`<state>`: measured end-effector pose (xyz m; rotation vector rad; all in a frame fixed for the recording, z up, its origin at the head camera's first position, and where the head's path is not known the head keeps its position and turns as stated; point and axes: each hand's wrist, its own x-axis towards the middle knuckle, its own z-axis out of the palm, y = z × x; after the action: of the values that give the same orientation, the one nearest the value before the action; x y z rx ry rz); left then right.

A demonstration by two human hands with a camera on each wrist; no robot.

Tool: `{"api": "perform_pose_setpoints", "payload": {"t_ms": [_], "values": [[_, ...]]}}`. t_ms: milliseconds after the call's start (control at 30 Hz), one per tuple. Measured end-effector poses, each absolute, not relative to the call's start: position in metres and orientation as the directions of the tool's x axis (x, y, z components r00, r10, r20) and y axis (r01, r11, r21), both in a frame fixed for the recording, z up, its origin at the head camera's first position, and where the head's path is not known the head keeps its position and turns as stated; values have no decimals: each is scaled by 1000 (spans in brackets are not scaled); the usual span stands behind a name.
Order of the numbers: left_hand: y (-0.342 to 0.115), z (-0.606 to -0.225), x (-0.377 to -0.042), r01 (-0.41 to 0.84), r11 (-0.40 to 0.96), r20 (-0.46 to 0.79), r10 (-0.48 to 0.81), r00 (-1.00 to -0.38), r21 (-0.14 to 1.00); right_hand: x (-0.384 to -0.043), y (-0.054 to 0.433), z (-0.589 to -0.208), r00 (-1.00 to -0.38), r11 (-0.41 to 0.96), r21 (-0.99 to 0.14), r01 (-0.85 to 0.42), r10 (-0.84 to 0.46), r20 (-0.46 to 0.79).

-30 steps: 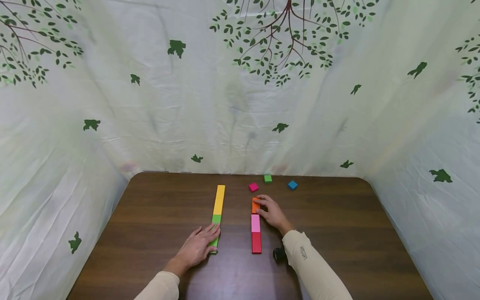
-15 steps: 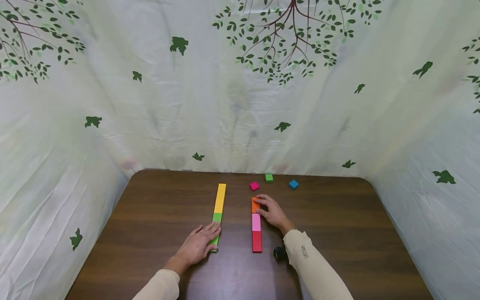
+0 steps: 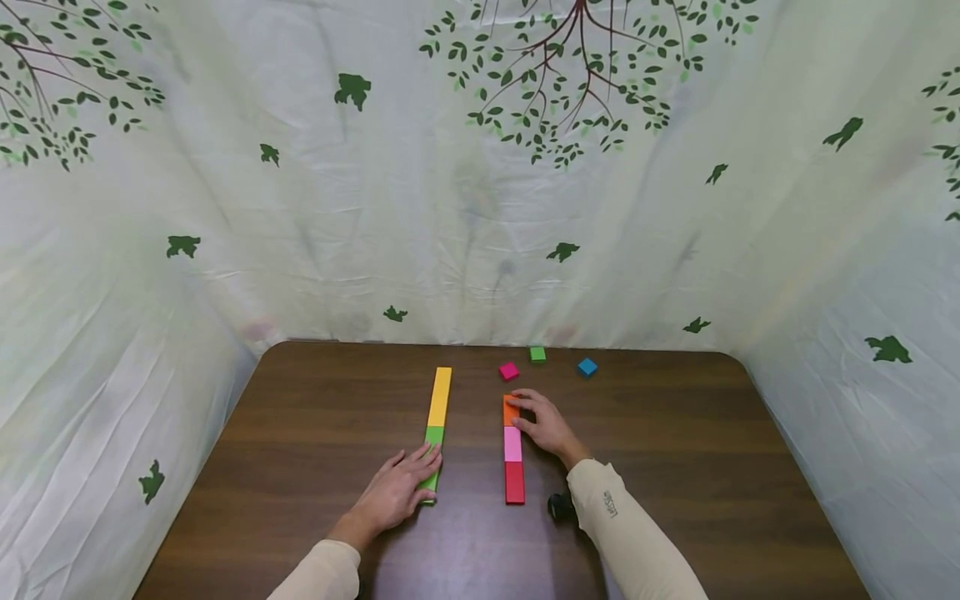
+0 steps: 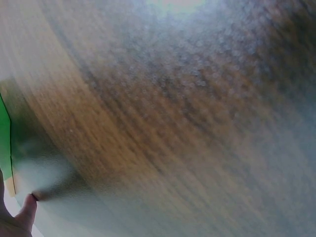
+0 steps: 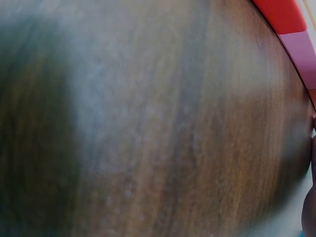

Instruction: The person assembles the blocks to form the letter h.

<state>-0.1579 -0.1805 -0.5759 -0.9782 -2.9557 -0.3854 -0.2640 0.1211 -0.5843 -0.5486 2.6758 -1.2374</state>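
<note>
My left hand (image 3: 396,487) lies with fingers extended over the green block (image 3: 434,435) in the left row, covering part of it. A yellow block (image 3: 439,397) continues that row toward the far edge. In the left wrist view, the thumb (image 4: 28,212) shows at the lower left beside green. Across from it, my right hand (image 3: 549,427) holds an orange block (image 3: 510,410) between curved fingers and thumb. Below the orange block, a pink block (image 3: 512,444) and a red block (image 3: 514,483) line up end to end. The right wrist view catches the red block (image 5: 282,15) at its corner.
Near the far edge of the brown table (image 3: 675,467) lie a magenta cube (image 3: 509,372), a green cube (image 3: 537,355) and a blue cube (image 3: 587,367). A round black object (image 3: 558,507) shows beside the right sleeve. A leaf-patterned cloth (image 3: 480,225) hangs behind the table.
Both hands and the blocks keep their places; only the head view shifts slightly.
</note>
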Motion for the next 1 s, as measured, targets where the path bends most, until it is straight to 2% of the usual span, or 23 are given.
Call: {"api": "perform_pose_setpoints", "payload": {"t_ms": [667,1000], "values": [[-180,-574,-158,569,783,53,576,-816,252,-260,124,-586,-915,572,-760,-310,-396,75],[-180,-577,-158,577,781,76,577,-813,241,-257,123,-586,-926,582,-762,-285,-373,62]]}}
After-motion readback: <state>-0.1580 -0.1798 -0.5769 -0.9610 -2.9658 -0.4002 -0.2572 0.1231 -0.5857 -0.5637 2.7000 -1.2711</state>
